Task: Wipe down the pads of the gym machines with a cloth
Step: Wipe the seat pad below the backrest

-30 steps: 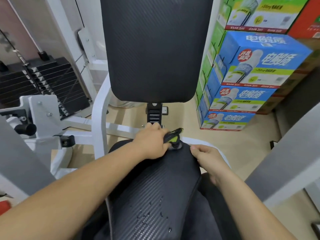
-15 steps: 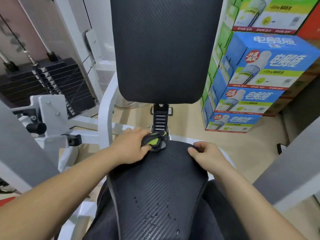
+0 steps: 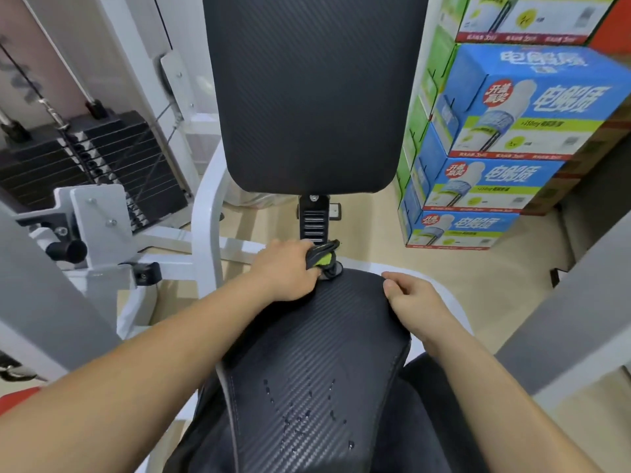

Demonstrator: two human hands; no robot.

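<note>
The black textured seat pad (image 3: 307,353) lies below me, with water droplets on its near part. The upright back pad (image 3: 307,97) stands beyond it. My left hand (image 3: 286,271) grips a black and yellow-green lever-like piece (image 3: 324,257) at the seat's far end, just under the black adjustment post (image 3: 314,223). I cannot tell whether that piece is a handle or a cloth. My right hand (image 3: 413,298) holds the seat pad's far right edge, fingers curled over the rim.
A black weight stack (image 3: 102,165) with cables stands at the left, behind white frame parts (image 3: 205,220) and a black knob (image 3: 68,250). Several blue and green drink cartons (image 3: 495,158) are stacked at the right. A grey beam (image 3: 563,319) crosses at the right.
My left hand and the black and green piece shifted left, then back under the post. My right hand stays on the seat's far right edge. The view has moved slightly.
</note>
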